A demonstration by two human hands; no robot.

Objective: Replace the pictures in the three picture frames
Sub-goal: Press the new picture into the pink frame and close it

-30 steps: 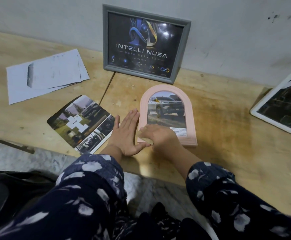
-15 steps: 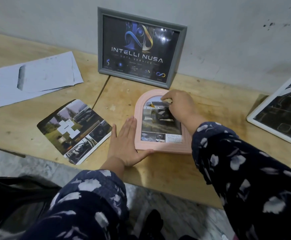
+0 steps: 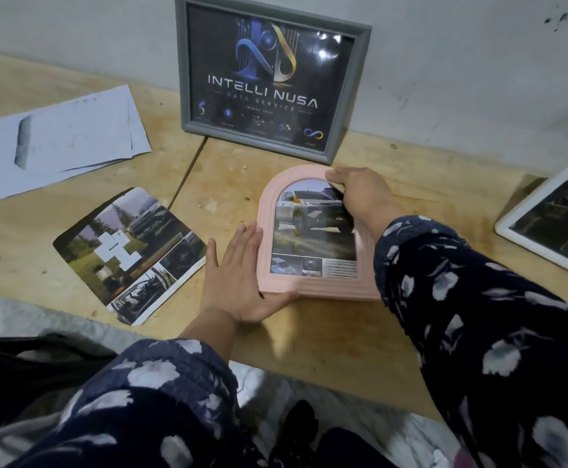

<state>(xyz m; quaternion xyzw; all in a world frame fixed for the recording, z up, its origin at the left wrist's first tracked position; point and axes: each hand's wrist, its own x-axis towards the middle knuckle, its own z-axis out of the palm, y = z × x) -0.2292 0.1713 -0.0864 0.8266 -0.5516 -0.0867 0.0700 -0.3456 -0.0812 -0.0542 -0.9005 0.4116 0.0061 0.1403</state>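
A pink arched picture frame [image 3: 265,211] lies flat on the wooden table [image 3: 309,339], with a car picture [image 3: 309,231] in it. My left hand [image 3: 238,282] lies flat with fingers apart against the frame's left side and bottom corner. My right hand [image 3: 360,194] curls over the frame's top right edge and grips it. A grey frame [image 3: 183,79] with a dark "Intelli Nusa" print leans on the wall behind. A white frame [image 3: 525,238] lies at the right edge, partly cut off. A loose car picture [image 3: 130,255] with a rounded top lies to the left.
White paper sheets [image 3: 59,143] lie at the back left of the table. The wall [image 3: 478,79] runs close behind the frames. A dark bag [image 3: 22,373] sits below the table's front edge on the left.
My right hand has gone from the pink frame's bottom edge up over the picture to its top right edge. My left hand has stayed flat beside the frame. The view has moved closer.
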